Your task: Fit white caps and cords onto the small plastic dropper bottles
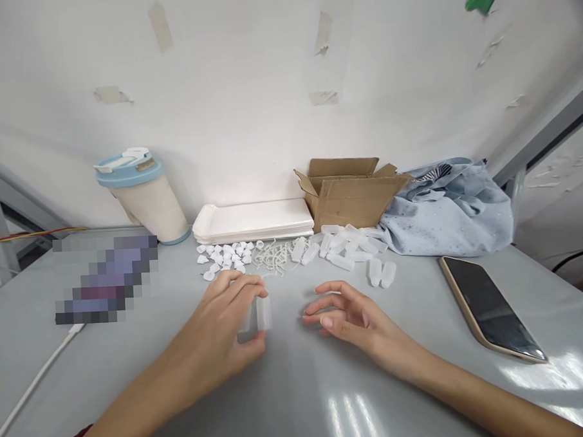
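Observation:
My left hand [228, 324] is curled around a small translucent plastic tube [263, 313], its thumb and fingertips at the two ends. Another translucent piece [246, 321] shows partly behind those fingers. My right hand [346, 316] hovers over the table to the right, fingers loosely bent and apart, with nothing in it. Beyond the hands lie small white caps [225, 255], a tangle of thin whitish strips [276, 254] and a heap of translucent tubes [348, 244]. Two similar tubes [381, 273] lie side by side a little nearer.
A stack of flat white packs [255, 221], an open cardboard box [356, 199] and a blue cloth bag [450, 211] stand along the wall. A lidded cup [148, 199] and a pixelated device [105, 281] with a white cable are left; a phone [491, 306] lies right.

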`<state>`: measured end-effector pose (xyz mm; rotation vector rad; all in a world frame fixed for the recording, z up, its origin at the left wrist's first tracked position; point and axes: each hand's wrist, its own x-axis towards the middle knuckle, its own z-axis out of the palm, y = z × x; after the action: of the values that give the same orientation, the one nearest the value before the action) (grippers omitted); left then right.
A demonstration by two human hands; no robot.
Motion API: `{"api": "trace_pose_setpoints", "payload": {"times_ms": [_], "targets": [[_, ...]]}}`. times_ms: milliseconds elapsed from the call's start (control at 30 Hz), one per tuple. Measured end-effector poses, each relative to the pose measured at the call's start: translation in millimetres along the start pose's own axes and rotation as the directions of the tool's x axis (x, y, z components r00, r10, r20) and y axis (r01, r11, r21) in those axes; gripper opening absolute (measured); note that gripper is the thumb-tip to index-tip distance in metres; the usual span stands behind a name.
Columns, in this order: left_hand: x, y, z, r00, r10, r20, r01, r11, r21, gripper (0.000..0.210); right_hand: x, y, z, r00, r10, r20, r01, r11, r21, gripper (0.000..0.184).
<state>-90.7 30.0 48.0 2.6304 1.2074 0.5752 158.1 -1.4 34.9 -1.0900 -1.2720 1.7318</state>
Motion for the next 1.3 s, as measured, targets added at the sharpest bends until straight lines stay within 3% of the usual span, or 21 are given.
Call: {"api": "trace_pose_setpoints", "payload": {"times_ms": [267, 500, 900, 1033, 1167, 1300], "targets": [[-2, -6, 3.8, 0.996, -0.032, 0.081, 0.027, 0.998, 0.055, 0.032, -1, 0, 4, 0.995, -0.052, -0.09, 0.051, 0.999, -0.02, 0.035], [-2, -10, 3.8, 0.99, -0.065, 0.124, 0.062, 0.998, 0.025, 0.035, 1, 1, 5, 0.994, -0.05, -0.098, 0.05, 0.999, -0.008, 0.034], [-4, -11, 1.6, 0.984, -0.059, 0.167, 0.057, 0.998, 0.016, 0.044, 1, 4, 3, 0.992, -0.071, -0.102, 0.067, 0.997, -0.037, 0.032], [-2, -9, -3.3, 0.989, -0.023, 0.144, 0.024, 1.0, -0.007, 0.043, 5, 7, 1, 0.982, -0.132, -0.133, 0.115, 0.985, -0.129, 0.032], [4, -11, -6.9, 0.992, -0.056, 0.116, 0.059, 0.998, -0.026, 0.029, 11, 10, -7, 0.949, -0.278, -0.15, 0.21, 0.91, -0.357, 0.025], [18, -18, -9.4, 0.995, -0.085, 0.059, 0.085, 0.996, -0.004, 0.021, 25, 4, -22, 0.876, -0.475, -0.085, 0.307, 0.684, -0.662, 0.016]]}}
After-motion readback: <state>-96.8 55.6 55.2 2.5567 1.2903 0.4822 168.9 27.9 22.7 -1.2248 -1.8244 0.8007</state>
